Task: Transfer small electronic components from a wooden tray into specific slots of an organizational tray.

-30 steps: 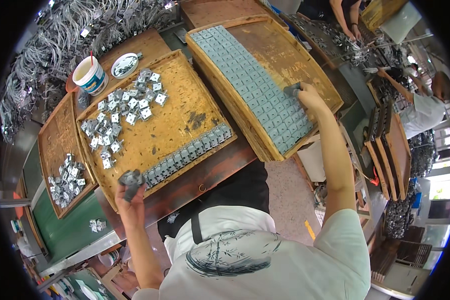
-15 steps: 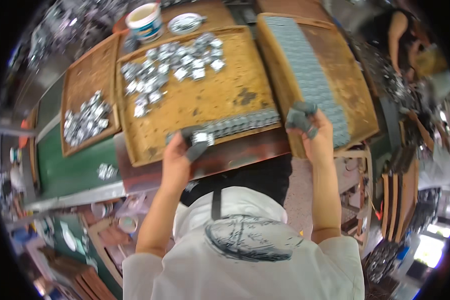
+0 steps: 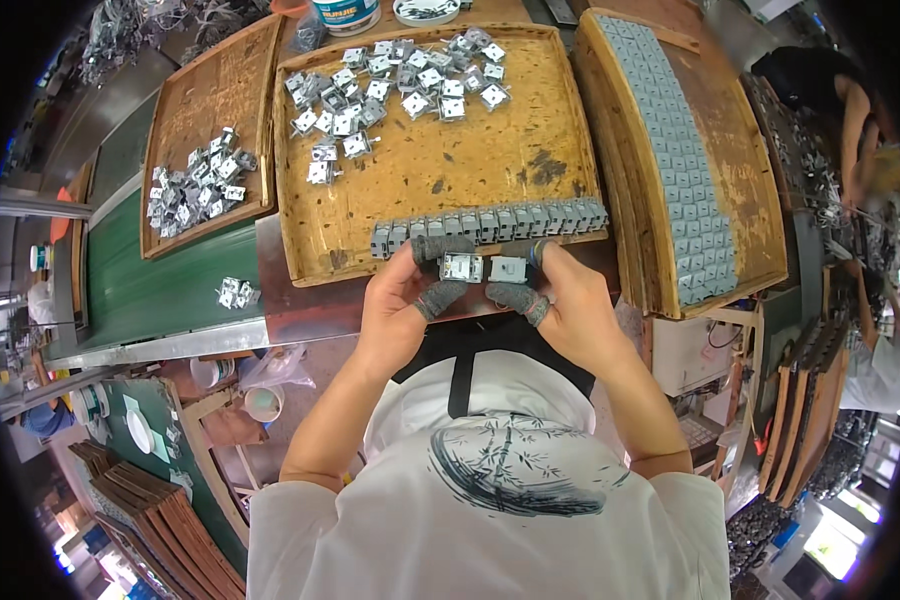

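Left grip [image 3: 395,308] closed, thumb and fingers pinching a silvery open-faced block [image 3: 461,267]. Right grip [image 3: 573,303] closed too, pinching a plain grey square piece [image 3: 508,269]. The two pieces sit side by side between the grips, narrow gap, not touching. Dark grey finger covers [image 3: 440,297] on both grips.

Just beyond both grips: row of grey blocks [image 3: 490,222] along the near edge of a wooden tray [image 3: 400,185]. Farther out in the same tray, loose pile of silvery units [image 3: 345,122]. Left of left grip: small cluster of units [image 3: 237,293] on a green surface [image 3: 160,300]; beyond that, second tray [image 3: 220,90] with another pile [image 3: 200,185]. Right of right grip, farther out: tray [image 3: 725,150] with tight rows of grey squares [image 3: 670,160]. Under the grips, reddish-brown table [image 3: 320,302].
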Action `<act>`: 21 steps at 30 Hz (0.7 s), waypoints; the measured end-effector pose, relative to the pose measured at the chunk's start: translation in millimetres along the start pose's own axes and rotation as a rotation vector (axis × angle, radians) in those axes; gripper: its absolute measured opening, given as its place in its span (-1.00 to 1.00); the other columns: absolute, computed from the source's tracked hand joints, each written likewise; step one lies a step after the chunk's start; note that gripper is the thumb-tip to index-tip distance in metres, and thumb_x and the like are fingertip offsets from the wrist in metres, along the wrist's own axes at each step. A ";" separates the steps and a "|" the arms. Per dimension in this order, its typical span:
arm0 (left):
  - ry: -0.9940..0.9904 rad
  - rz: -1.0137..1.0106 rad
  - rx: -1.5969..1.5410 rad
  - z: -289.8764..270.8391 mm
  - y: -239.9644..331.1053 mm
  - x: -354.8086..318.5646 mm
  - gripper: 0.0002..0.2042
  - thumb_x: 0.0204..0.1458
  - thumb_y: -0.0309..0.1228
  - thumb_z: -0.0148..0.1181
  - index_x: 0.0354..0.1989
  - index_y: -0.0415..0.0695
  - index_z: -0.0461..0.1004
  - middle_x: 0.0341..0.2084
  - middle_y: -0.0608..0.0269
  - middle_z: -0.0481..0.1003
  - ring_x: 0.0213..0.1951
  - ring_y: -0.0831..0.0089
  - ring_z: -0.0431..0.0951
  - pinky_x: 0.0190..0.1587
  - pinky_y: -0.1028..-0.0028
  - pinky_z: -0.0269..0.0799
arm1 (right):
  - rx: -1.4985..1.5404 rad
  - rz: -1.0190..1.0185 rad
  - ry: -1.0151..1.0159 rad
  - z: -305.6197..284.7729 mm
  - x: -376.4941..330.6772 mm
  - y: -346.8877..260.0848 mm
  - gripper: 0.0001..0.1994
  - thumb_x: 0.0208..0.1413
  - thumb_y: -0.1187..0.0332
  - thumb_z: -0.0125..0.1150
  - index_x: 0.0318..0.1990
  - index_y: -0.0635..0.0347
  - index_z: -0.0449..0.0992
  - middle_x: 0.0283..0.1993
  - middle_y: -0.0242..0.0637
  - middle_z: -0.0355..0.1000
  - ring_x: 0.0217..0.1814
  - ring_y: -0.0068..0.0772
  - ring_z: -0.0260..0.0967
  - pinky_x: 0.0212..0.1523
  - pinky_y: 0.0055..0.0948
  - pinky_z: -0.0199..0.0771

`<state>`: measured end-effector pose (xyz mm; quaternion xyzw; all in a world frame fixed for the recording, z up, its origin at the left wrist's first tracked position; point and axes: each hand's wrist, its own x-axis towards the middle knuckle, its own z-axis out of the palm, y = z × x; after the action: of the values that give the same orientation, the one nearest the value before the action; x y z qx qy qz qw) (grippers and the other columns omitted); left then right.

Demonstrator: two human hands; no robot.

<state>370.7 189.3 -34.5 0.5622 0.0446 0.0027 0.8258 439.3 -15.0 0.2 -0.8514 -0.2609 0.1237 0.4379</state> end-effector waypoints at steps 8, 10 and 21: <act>-0.083 0.014 0.090 15.4 -6.2 -0.8 -0.65 0.12 -0.66 0.15 0.10 -0.22 0.41 -0.01 0.28 0.38 0.00 0.45 0.49 -0.08 0.53 0.53 | -0.302 -0.272 0.132 2.6 -0.1 -5.1 -0.75 -0.14 0.50 0.41 -0.30 0.32 0.46 -0.32 -0.11 0.37 -0.36 0.01 0.40 -0.38 -0.19 0.45; -0.035 0.123 0.348 21.1 -15.2 -3.1 -0.64 0.12 -0.68 0.13 0.12 -0.23 0.40 -0.02 0.25 0.35 0.02 0.43 0.47 -0.05 0.51 0.54 | -0.346 -0.308 0.167 9.3 1.3 0.1 -0.75 -0.16 0.53 0.39 -0.30 0.32 0.46 -0.33 -0.11 0.36 -0.35 0.02 0.40 -0.37 -0.18 0.44; -0.025 0.040 0.159 27.2 -15.7 -2.0 -0.41 -0.03 -0.73 0.16 0.27 -0.27 0.26 0.08 0.15 0.27 0.13 0.31 0.38 0.07 0.43 0.41 | -0.376 -0.306 0.243 23.2 -1.3 2.1 -0.71 -0.33 0.64 0.29 -0.32 0.34 0.46 -0.33 -0.07 0.35 -0.30 0.04 0.40 -0.34 -0.16 0.45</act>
<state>370.1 158.1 -39.0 0.6266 0.0230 0.0085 0.7789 428.8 -0.9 -15.0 -0.8770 -0.3506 -0.0976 0.3137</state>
